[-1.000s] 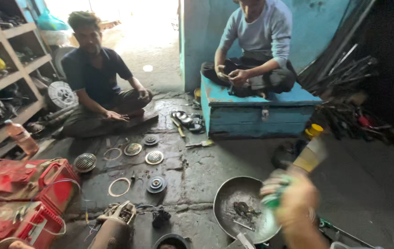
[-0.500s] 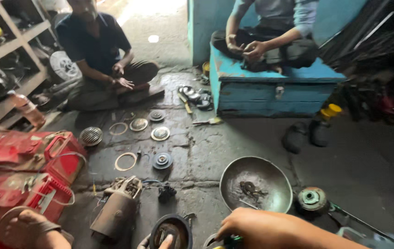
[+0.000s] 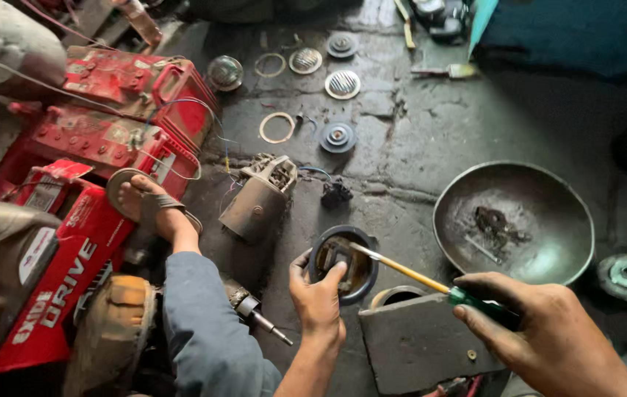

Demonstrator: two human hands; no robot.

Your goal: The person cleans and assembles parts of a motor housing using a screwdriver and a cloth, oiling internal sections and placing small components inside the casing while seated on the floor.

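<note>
Low over the greasy floor (image 3: 416,147), left hand (image 3: 318,300) curled around a round black housing (image 3: 343,263), right hand (image 3: 548,334) closed on a green-handled screwdriver (image 3: 431,283) poking inside it, metal bowl (image 3: 513,220) beside, red batteries (image 3: 107,125) left

Dull greasy metal bowl (image 3: 548,192)

A green handle and yellow shaft are being shown on the screwdriver (image 3: 431,283); a black ring (image 3: 343,263) is being seen, red battery cases (image 3: 119,110) are being displayed, and a grey, soot-streaked bowl (image 3: 513,220) is being caught.
</note>
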